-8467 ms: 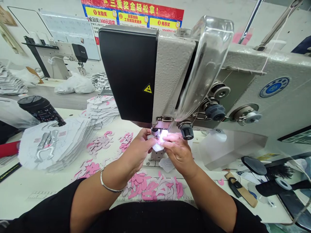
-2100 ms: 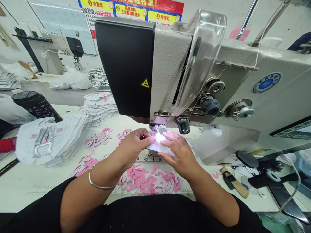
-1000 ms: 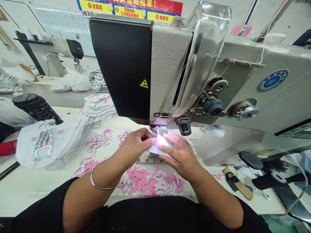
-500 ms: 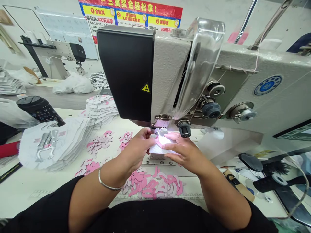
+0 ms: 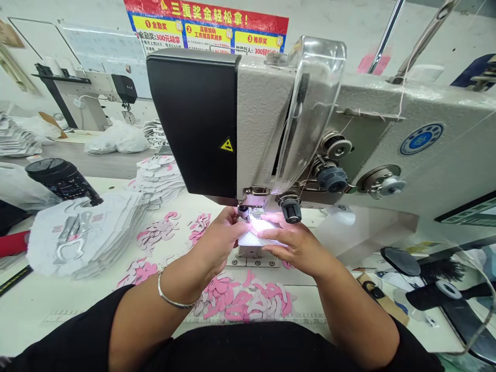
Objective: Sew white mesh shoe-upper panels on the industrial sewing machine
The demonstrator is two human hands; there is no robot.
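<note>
A white mesh fabric piece (image 5: 252, 237) lies under the presser foot (image 5: 245, 212) of a grey sewing machine (image 5: 271, 119), lit by the machine's lamp. My left hand (image 5: 219, 240) pinches the piece's left edge right beside the foot, fingers closed. On the right side my right hand (image 5: 296, 243) presses the piece down and grips its edge, fingers together. A silver bangle (image 5: 172, 294) circles my left wrist. Pink and white cut shapes (image 5: 248, 299) lie heaped on the table just below my hands.
Stacks of white cut pieces (image 5: 85, 232) and more stacks (image 5: 158, 175) sit at left, near a black cylinder (image 5: 62, 178). Loose pink shapes (image 5: 158, 230) dot the table. Black tools and a bobbin (image 5: 434, 289) lie at right. Another sewing machine (image 5: 104, 88) stands behind.
Over the frames my hands have turned and shifted the white piece under the foot. Since half a second ago they stay nearly in place; the view has shifted slightly.
</note>
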